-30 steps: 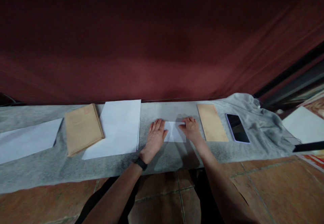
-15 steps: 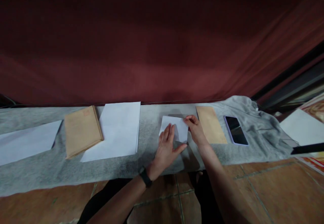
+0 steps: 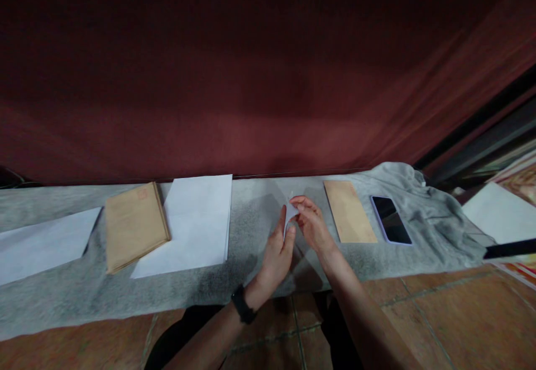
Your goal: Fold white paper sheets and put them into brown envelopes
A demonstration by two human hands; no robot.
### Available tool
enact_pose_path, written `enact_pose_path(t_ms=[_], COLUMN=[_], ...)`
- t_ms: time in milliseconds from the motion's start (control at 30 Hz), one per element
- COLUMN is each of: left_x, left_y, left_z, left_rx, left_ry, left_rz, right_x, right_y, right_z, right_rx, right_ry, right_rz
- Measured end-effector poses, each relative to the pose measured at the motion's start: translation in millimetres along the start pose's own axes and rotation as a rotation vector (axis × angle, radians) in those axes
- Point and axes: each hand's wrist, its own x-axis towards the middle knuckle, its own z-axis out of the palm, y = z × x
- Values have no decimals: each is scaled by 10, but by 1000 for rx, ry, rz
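A small folded white paper (image 3: pixel 290 212) is held up on edge between my two hands, above the grey cloth (image 3: pixel 251 219). My left hand (image 3: pixel 278 250) grips its left side between thumb and fingers, a black watch on the wrist. The fingers of my right hand (image 3: pixel 312 226) pinch the paper's upper right part. Just right of my right hand lies a single brown envelope (image 3: pixel 350 212). To the left of my hands are large white sheets (image 3: pixel 199 222), partly under a stack of brown envelopes (image 3: pixel 134 222).
A phone (image 3: pixel 391 220) with a purple edge lies beyond the single envelope, near bunched cloth. Another white paper (image 3: pixel 46 241) is at the far left. Behind the cloth rises a dark red surface (image 3: pixel 268 107). Tiled floor (image 3: pixel 473 308) shows in front.
The small paper was lying flat under my left hand; now it is lifted and turned on edge. My left hand has closed on it, and my right hand has moved left along with it.
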Motion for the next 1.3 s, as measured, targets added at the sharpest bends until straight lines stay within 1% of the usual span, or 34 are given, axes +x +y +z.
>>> enact_pose_path(t_ms=[33, 67, 167, 200, 233, 267, 333, 400, 433, 500, 600, 700, 800, 900, 1000, 1067, 1100, 1167, 1200, 1233, 1300], left_x=[30, 64, 166, 191, 209, 219, 222, 216, 218, 233, 273, 294, 277, 235, 190, 160, 145, 113, 96, 79, 44], left_y=[11, 22, 48, 51, 48, 40, 4, -56, -91, -165, -259, -313, -336, -322, -256, -200, -179, -173, -193, -231, -348], left_z=[-40, -86, -246, -298, -347, -391, -467, -532, -563, -625, -709, -753, -740, -698, -668, -657, -649, -616, -589, -555, -476], left_rx=[-90, -191, -493, -564, -613, -634, -608, -504, -417, -214, 46, 345, 701, 951, 1074, 1130, 1161, 1206, 1207, 1195, 1151], left_ry=[15, 36, 133, 163, 180, 186, 163, 117, 94, 58, 18, 14, 3, -40, -83, -80, -64, -17, -3, -1, -43], left_rz=[-52, -109, -272, -322, -365, -398, -429, -429, -429, -417, -340, -265, -222, -199, -212, -210, -178, -54, 28, 112, 245], right_x=[21, 50, 145, 165, 173, 170, 132, 76, 52, 23, 23, 32, 19, -24, -87, -129, -149, -189, -211, -236, -296], right_y=[1, 13, 104, 145, 185, 223, 283, 320, 331, 349, 383, 433, 480, 501, 477, 446, 436, 446, 472, 514, 630], right_z=[-36, -89, -306, -381, -446, -501, -571, -606, -618, -647, -710, -762, -766, -738, -698, -657, -625, -533, -472, -403, -262], right_rx=[-23, -79, -386, -468, -507, -504, -426, -369, -371, -432, -583, -776, -983, -1174, -1351, -1459, -1499, -1508, -1471, -1416, -1298], right_ry=[24, 81, 354, 405, 418, 402, 286, 151, 99, 49, 37, 25, 45, 72, 78, 107, 125, 123, 93, 46, -77], right_rz=[-8, -28, -114, -108, -69, 3, 185, 298, 312, 274, 164, 81, 51, 54, 68, 49, 18, -88, -152, -207, -276])
